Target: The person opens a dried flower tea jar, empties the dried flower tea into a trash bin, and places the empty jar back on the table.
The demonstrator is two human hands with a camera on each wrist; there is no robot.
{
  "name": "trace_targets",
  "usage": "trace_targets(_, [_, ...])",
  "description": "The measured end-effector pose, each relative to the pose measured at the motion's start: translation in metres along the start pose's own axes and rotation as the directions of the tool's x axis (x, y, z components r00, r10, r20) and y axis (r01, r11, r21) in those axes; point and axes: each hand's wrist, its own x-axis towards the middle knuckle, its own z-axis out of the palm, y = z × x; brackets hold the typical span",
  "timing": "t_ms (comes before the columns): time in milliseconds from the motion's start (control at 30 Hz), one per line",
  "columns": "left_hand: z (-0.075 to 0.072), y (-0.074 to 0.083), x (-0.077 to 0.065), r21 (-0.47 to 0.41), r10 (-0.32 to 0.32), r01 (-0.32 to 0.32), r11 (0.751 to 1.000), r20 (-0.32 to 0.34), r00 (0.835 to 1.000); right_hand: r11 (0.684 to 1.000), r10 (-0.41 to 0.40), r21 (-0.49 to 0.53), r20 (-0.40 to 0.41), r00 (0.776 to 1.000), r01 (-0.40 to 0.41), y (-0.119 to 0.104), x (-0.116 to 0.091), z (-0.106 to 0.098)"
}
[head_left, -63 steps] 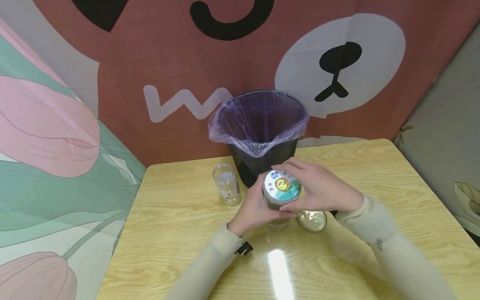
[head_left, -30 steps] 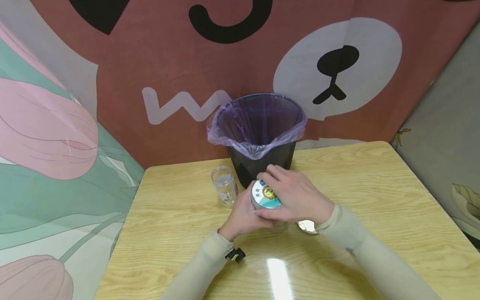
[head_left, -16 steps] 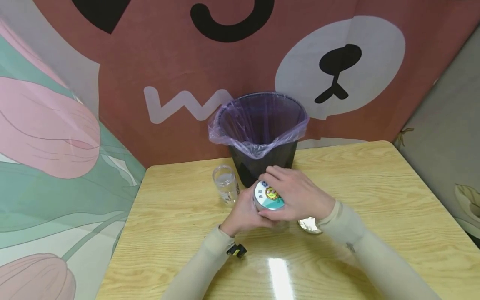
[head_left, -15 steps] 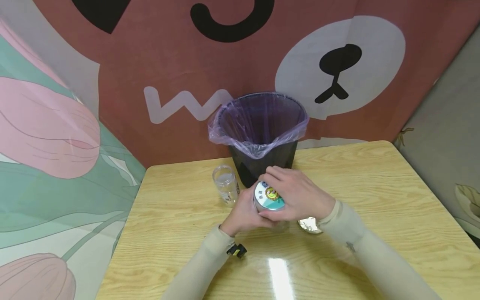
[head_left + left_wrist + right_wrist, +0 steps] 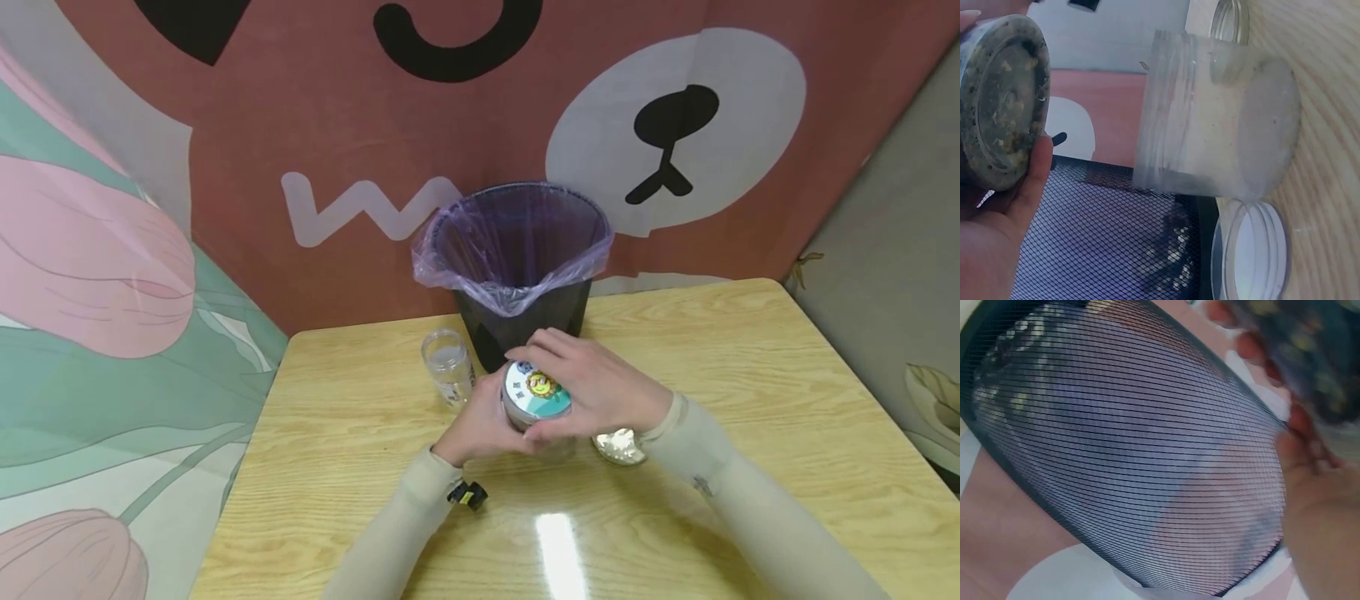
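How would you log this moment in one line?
left hand: grips jar | right hand: grips its printed top | clear container: upright beside lined bin

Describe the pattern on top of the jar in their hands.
The jar's top has a cartoon sunflower on white and teal, clearest in the head view.

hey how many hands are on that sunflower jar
2: the left hand grips the jar round its left side, and the right hand holds its top from the right, both in front of the bin. Some fingers are hidden in the head view.
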Motion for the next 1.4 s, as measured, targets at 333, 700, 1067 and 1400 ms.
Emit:
trace_targets(333, [-0.004,0.001,0.000,0.001,0.014,-0.014,1.000,-0.004,1.000,0.987,0.138,0.082,-0.025,0.990,-0.135,-0.010,-0.009,-0.005])
trace_targets(700, [-0.001,0.004,0.002,0.015,0.027,-0.027,1.000,0.005,1.000,0.988,0.055,0.149,-0.027,0.998,-0.051,-0.002,-0.009,-0.007])
trace_targets(1067, [0.000,0.003,0.001,0.047,0.046,-0.046,0.998,0.008,0.999,0.970,0.022,0.242,0.016,1.000,-0.025,0.007,-0.009,-0.008])
trace_targets(1400, [-0.001,-0.002,0.002,0.010,0.037,-0.037,0.999,0.032,0.999,0.974,0.071,0.213,0.052,0.996,-0.081,0.004,-0.014,-0.010])
